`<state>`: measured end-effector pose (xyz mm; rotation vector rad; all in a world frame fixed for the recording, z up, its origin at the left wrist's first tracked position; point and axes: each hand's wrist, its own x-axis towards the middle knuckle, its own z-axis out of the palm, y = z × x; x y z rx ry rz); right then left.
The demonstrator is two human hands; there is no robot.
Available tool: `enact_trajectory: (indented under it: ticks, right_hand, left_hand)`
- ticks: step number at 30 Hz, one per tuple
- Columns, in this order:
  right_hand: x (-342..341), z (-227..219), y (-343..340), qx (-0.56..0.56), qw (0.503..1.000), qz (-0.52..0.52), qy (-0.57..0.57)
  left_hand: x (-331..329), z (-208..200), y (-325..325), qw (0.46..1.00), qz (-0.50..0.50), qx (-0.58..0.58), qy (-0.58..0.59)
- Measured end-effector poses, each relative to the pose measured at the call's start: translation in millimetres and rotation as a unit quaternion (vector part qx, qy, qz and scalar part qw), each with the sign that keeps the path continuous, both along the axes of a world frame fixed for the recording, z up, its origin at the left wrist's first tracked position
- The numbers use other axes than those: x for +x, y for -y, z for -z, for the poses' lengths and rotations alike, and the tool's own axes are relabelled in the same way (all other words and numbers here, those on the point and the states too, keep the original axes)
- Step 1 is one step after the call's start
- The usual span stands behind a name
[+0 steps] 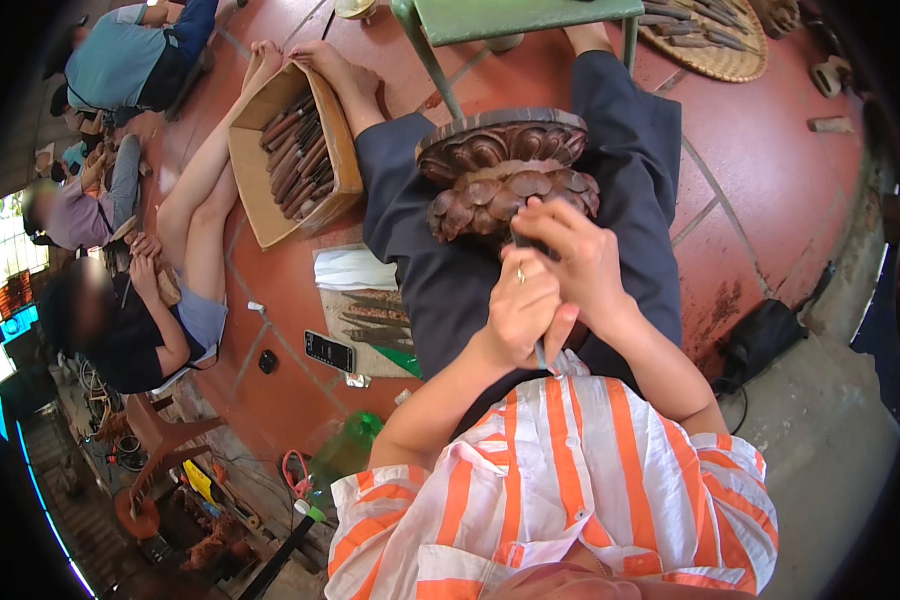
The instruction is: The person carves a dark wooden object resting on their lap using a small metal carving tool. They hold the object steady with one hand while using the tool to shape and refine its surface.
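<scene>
Carved wooden pedestal [505, 170], dark, with leaf and petal relief, lies across your lap on the dark trousers [440, 270], its round top toward your feet; you sit on the red tiled floor [760, 130]. Risk first: the carving tool [540, 352] is a thin metal shaft worked close to your own fingers and thighs, so a slip off a hard petal edge could, I judge, drive it into the left hand or the leg. The pedestal rests on cloth, unclamped, and could roll under a push, which would cause just that. Your right hand [578, 258] is curled shut over the tool's upper part, fingertips touching the lower petals of the carving. Your left hand [522, 310] is closed round the shaft lower down, a ring on one finger, the tool's end showing below the fist. Just beside your left knee lies a cloth with more chisels [375, 325] laid out, a folded white cloth [355, 268] above it, and a cardboard box of wooden-handled tools [295, 155] beyond. Another person sits near on the left, working; apart from your hands.
</scene>
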<state>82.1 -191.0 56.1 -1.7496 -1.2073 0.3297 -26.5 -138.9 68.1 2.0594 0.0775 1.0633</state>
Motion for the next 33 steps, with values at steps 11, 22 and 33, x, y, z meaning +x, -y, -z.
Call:
enact_trajectory:
  ticks: [11, 22, 33]
  right_hand:
    - [5, -5, -2, 0.002, 1.0, -0.03, 0.0]
    - [8, -11, -4, -0.013, 0.999, -0.031, -0.003]
    - [13, -17, -9, -0.028, 0.998, -0.045, 0.037]
  left_hand:
    - [-3, -2, 0, 1.0, 0.002, -0.001, 0.009]
    - [5, -6, -7, 1.0, -0.009, -0.016, 0.026]
    - [0, 1, 0, 0.999, -0.019, -0.023, 0.04]
